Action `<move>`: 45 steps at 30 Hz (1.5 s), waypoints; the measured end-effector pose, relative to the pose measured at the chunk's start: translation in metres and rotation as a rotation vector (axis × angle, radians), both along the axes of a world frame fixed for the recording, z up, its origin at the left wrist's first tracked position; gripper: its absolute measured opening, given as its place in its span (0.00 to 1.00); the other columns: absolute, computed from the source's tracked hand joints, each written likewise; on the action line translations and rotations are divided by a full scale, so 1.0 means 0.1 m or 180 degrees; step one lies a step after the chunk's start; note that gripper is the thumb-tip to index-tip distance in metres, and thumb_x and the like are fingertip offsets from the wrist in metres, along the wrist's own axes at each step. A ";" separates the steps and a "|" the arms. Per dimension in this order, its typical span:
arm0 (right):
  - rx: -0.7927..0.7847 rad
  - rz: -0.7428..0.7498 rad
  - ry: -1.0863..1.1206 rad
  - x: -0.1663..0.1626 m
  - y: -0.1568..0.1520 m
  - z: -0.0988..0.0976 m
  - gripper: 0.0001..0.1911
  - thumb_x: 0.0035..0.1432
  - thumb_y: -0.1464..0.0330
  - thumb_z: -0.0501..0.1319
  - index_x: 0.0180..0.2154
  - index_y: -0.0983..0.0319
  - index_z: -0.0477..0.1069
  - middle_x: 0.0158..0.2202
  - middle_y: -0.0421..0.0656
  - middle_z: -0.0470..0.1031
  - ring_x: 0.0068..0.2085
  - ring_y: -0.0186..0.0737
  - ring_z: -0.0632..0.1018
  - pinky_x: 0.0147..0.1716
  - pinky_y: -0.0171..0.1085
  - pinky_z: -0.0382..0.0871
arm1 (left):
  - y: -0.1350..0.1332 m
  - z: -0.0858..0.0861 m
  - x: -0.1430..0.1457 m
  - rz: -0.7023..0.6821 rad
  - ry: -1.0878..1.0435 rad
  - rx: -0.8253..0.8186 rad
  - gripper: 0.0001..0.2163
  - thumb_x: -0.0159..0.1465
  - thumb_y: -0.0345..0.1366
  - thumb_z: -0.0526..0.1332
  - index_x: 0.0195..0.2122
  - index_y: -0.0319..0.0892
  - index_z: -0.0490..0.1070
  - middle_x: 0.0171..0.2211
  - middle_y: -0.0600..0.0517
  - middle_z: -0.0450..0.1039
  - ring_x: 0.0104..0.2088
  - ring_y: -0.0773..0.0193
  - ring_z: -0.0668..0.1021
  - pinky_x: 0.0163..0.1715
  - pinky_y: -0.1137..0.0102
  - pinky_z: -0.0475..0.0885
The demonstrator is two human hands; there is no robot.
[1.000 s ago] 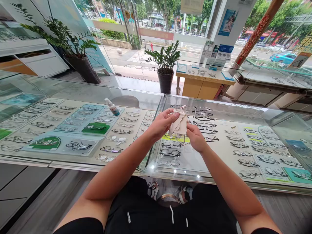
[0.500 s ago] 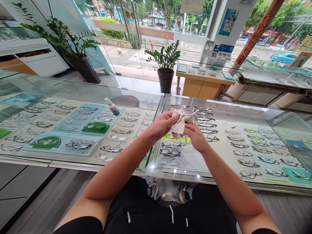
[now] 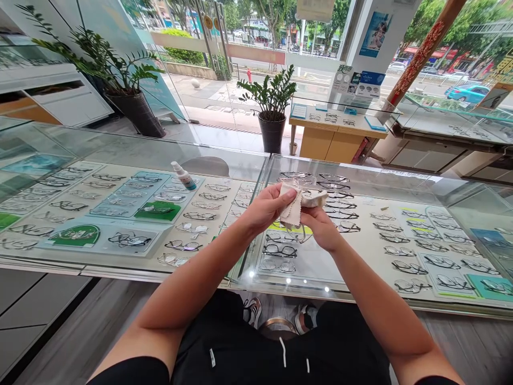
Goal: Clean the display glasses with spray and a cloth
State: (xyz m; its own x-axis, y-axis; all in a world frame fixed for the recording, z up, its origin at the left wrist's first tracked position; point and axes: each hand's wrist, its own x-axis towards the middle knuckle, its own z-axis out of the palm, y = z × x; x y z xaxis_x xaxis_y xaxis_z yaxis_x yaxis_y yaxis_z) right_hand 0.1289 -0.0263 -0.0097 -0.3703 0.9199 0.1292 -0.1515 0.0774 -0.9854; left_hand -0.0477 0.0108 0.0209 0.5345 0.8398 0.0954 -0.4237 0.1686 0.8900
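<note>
Above the glass counter, my left hand [image 3: 267, 206] pinches a cream cleaning cloth [image 3: 291, 208] with zigzag edges, thumb on top. My right hand [image 3: 320, 227] is closed under the cloth's right part, its fingers curled against it. A thin pair of glasses [image 3: 305, 235] seems wrapped in the cloth; only a slim temple shows below, and the rest is hidden. Under both hands, rows of eyeglass frames [image 3: 279, 250] lie inside the display case. A white spray bottle [image 3: 184, 176] with a blue-green base stands on the counter to the left.
The glass counter [image 3: 244, 275] runs across in front of me, with a seam near my left hand. Beyond it stand a potted plant [image 3: 272, 133], another potted plant [image 3: 136, 112] at left, and a wooden display table [image 3: 320, 143]. A round stool [image 3: 278, 323] is below me.
The cloth's right part has been folded lower and flatter, and my right fingers have shifted slightly left beneath it. My left hand keeps its pinch. The bottle stays in place.
</note>
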 end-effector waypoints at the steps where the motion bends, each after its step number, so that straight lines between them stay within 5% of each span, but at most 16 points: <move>1: -0.0004 0.0029 0.0031 -0.01 -0.01 0.02 0.20 0.59 0.48 0.71 0.41 0.57 0.84 0.34 0.43 0.82 0.38 0.45 0.79 0.45 0.45 0.76 | -0.01 0.01 0.01 0.0020 0.0034 0.0024 0.22 0.59 0.51 0.78 0.40 0.38 0.78 0.29 0.51 0.79 0.25 0.68 0.78 0.24 0.74 0.72; 7: 0.0086 0.0094 0.0036 -0.01 -0.05 0.10 0.20 0.60 0.47 0.71 0.41 0.56 0.85 0.37 0.44 0.84 0.43 0.49 0.82 0.52 0.49 0.77 | 0.00 0.05 0.00 -0.0019 0.0014 0.0099 0.23 0.63 0.56 0.74 0.35 0.38 0.76 0.22 0.53 0.73 0.16 0.70 0.70 0.15 0.73 0.65; 10: 0.0131 0.0104 0.0032 0.05 -0.02 0.07 0.21 0.66 0.48 0.67 0.38 0.58 0.86 0.38 0.45 0.84 0.45 0.49 0.82 0.55 0.48 0.74 | 0.05 0.04 -0.06 -0.0103 0.0025 0.0060 0.22 0.63 0.54 0.75 0.36 0.36 0.78 0.24 0.51 0.76 0.19 0.66 0.75 0.18 0.71 0.72; 15: -0.0061 -0.0184 0.0161 0.08 0.03 -0.02 0.19 0.62 0.48 0.72 0.39 0.56 0.87 0.40 0.42 0.85 0.51 0.48 0.79 0.59 0.46 0.71 | 0.12 0.02 -0.18 -0.0214 -0.0056 -0.0194 0.19 0.61 0.44 0.78 0.44 0.34 0.79 0.31 0.47 0.81 0.27 0.62 0.83 0.27 0.70 0.81; 23: 0.0315 0.0033 -0.0337 0.06 -0.04 0.11 0.23 0.69 0.48 0.65 0.37 0.59 0.87 0.36 0.45 0.82 0.40 0.45 0.75 0.42 0.43 0.70 | 0.08 0.02 -0.08 -0.0193 0.0068 -0.0034 0.23 0.62 0.53 0.76 0.37 0.36 0.77 0.26 0.50 0.78 0.20 0.64 0.78 0.17 0.70 0.77; 29: 0.0245 -0.0046 -0.0576 0.01 -0.05 0.10 0.25 0.68 0.47 0.64 0.34 0.61 0.84 0.30 0.45 0.77 0.38 0.45 0.75 0.39 0.42 0.69 | 0.08 -0.02 -0.02 -0.0146 0.0155 0.0004 0.25 0.61 0.57 0.75 0.34 0.38 0.74 0.21 0.54 0.73 0.16 0.68 0.73 0.15 0.72 0.73; 33: 0.0257 -0.0051 -0.0486 0.01 -0.04 0.10 0.23 0.67 0.50 0.65 0.32 0.61 0.83 0.31 0.44 0.78 0.36 0.42 0.72 0.38 0.41 0.67 | 0.11 -0.06 -0.04 -0.0136 0.0159 -0.0071 0.23 0.59 0.53 0.78 0.37 0.38 0.74 0.23 0.54 0.75 0.18 0.68 0.75 0.17 0.73 0.73; 39: -0.0002 -0.0329 -0.0106 0.03 0.00 0.07 0.19 0.62 0.51 0.69 0.30 0.60 0.82 0.30 0.42 0.77 0.37 0.42 0.74 0.42 0.41 0.70 | 0.08 -0.07 -0.02 -0.0088 -0.0052 -0.0348 0.24 0.52 0.37 0.84 0.46 0.36 0.79 0.37 0.47 0.83 0.33 0.64 0.83 0.34 0.73 0.78; 45: -0.0254 -0.0360 0.0084 0.01 0.00 0.04 0.19 0.60 0.49 0.71 0.35 0.58 0.84 0.33 0.43 0.80 0.40 0.45 0.78 0.47 0.43 0.73 | 0.00 -0.09 0.05 0.0141 -0.0007 -0.0215 0.24 0.55 0.44 0.82 0.47 0.38 0.78 0.36 0.50 0.82 0.32 0.67 0.82 0.33 0.75 0.77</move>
State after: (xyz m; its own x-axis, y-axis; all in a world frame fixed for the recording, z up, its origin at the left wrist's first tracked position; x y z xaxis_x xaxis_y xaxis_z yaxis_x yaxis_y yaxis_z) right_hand 0.1301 -0.0260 -0.0058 -0.2609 0.9634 0.0622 -0.1723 0.0169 -0.9849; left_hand -0.0423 0.0107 0.0121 0.4965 0.8672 0.0387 -0.4339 0.2093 0.8763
